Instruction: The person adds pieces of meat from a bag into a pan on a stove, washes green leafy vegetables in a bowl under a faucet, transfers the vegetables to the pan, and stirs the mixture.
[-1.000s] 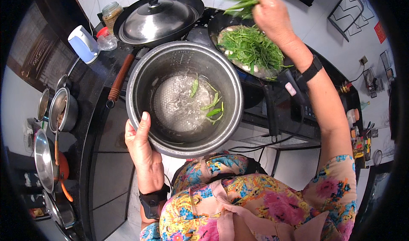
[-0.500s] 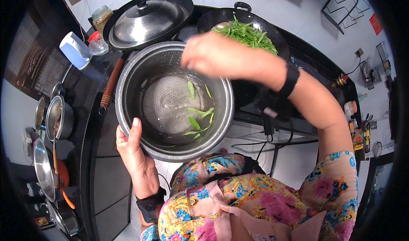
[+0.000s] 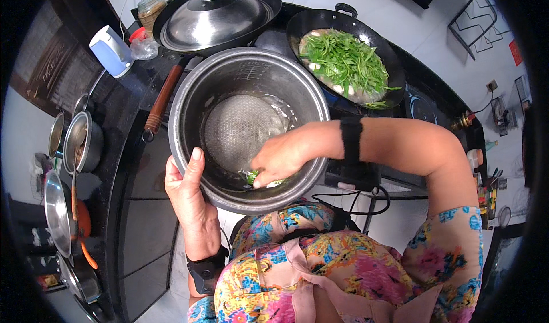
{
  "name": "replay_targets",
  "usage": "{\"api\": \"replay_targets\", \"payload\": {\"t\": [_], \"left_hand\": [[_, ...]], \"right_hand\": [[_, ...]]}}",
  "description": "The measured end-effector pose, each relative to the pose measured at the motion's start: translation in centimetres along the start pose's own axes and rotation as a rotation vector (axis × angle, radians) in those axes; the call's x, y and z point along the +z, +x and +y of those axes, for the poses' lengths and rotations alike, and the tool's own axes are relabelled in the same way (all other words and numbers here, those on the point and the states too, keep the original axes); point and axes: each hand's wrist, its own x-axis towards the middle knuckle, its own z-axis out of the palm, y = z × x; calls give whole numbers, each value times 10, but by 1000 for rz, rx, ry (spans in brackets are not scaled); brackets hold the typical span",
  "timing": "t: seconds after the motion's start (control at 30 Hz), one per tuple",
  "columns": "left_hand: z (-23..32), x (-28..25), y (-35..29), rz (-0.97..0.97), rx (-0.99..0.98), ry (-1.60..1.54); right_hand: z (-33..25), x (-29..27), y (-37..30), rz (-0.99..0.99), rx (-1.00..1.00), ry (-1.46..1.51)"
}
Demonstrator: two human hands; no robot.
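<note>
My left hand (image 3: 191, 194) grips the near-left rim of a deep grey rice-cooker inner pot (image 3: 223, 80), thumb over the edge. The pot is tilted so that its inside faces me, and its bottom looks wet. Down inside it, my right hand (image 3: 286, 154) has its fingers bunched against the near wall, closed on a few green leaves (image 3: 251, 177). Part of the leaves is hidden under the fingers. Beyond the pot, to the right, a black wok (image 3: 394, 86) holds a heap of cut green leaves (image 3: 346, 60) in some liquid.
A second wok with a domed metal lid (image 3: 220, 17) stands behind the pot; its wooden handle (image 3: 163, 103) points toward me on the left. A blue-white kettle (image 3: 111, 51) and a glass jar (image 3: 151, 11) are at far left. Several pans (image 3: 60, 208) line the left side.
My right hand has come from over the wok's edge down into the pot, onto the scattered leaves. My left hand keeps its hold on the rim. The view has shifted slightly.
</note>
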Motion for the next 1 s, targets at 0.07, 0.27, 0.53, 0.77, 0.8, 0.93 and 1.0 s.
{"api": "replay_targets", "payload": {"t": [0.07,0.27,0.53,0.77,0.8,0.93,1.0], "left_hand": [[-1,-3,2,7,8,5],[-3,-11,8,-3,11,16],[3,-7,10,25,27,14],[5,-14,13,4,37,9],[4,-13,14,-4,39,12],[7,-10,14,-8,40,-1],[10,-8,10,3,41,6]], "right_hand": [[-2,14,25,43,1,157],[-27,-10,21,82,20,588],[-1,-54,-48,389,-271,787],[54,-65,-172,1043,-326,825],[78,-57,-182,1107,-336,904],[172,-3,-167,1032,641,-465],[152,-14,-158,1198,671,-341]]}}
